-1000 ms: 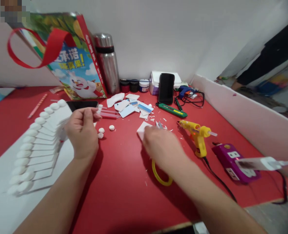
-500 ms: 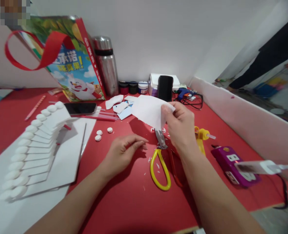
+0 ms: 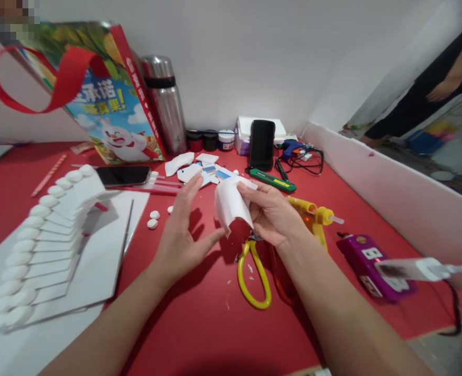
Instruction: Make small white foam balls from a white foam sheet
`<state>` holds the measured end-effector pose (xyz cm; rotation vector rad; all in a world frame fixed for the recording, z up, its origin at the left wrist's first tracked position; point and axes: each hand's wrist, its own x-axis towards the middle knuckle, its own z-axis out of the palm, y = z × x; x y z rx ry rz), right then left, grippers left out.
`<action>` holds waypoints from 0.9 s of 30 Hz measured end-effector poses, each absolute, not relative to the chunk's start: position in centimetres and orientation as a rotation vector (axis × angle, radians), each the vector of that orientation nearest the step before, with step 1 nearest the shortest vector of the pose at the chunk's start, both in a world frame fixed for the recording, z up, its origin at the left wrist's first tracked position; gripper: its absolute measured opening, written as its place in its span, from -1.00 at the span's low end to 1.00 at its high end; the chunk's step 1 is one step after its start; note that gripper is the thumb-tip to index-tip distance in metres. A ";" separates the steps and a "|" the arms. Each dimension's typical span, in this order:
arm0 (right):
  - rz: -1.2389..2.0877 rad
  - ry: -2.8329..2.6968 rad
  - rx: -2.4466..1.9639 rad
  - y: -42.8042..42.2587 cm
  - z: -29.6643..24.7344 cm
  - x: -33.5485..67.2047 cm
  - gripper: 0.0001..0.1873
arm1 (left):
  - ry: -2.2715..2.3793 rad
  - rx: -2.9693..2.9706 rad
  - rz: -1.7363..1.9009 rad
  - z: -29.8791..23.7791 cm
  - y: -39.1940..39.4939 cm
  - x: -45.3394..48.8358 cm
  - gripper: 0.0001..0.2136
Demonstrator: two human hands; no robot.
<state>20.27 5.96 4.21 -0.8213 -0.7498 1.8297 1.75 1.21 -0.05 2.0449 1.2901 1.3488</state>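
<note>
A curled piece of white paper (image 3: 233, 203) is pinched at its right edge by my right hand (image 3: 275, 214), above the red table (image 3: 184, 324). My left hand (image 3: 179, 237) is open beside the paper, thumb and fingers spread, its thumb tip close to the paper's lower left corner. Below the paper lie scissors with a yellow handle (image 3: 269, 297) and a red one; their blades are mostly hidden. Small white discs (image 3: 152, 224) rest left of my left hand. White paper scraps (image 3: 179, 164) lie behind both hands.
At left stands a curved white stepped model (image 3: 54, 250) edged with round discs. A gift bag (image 3: 125, 120), a steel flask (image 3: 168, 109) and a phone (image 3: 262, 143) line the back. On the right are a green cutter (image 3: 272, 180), a yellow glue gun (image 3: 319, 216) and a purple box (image 3: 366, 256).
The paper has come nearer and lower, from flat to curled. My left hand has opened and risen towards it. The green cutter has come into sight.
</note>
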 end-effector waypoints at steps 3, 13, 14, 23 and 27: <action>1.897 -0.658 -0.775 5.9 4.4 19.9 -0.83 | 1.073 1.976 1.243 0.0 0.5 2.3 0.00; 1.400 -1.061 -1.138 6.1 3.0 19.7 -0.72 | 1.149 0.947 1.228 0.1 1.4 2.0 -0.69; 1.241 -1.118 -1.173 6.2 2.7 19.8 -0.70 | 1.086 0.823 1.207 0.1 1.6 1.8 -0.71; 0.488 -1.378 -1.227 6.3 3.4 21.3 -0.82 | 0.925 0.591 1.051 0.1 1.8 1.2 -0.66; 0.561 -1.511 -1.118 5.4 4.2 21.1 -0.81 | 0.960 0.638 1.004 0.3 1.6 1.1 -0.66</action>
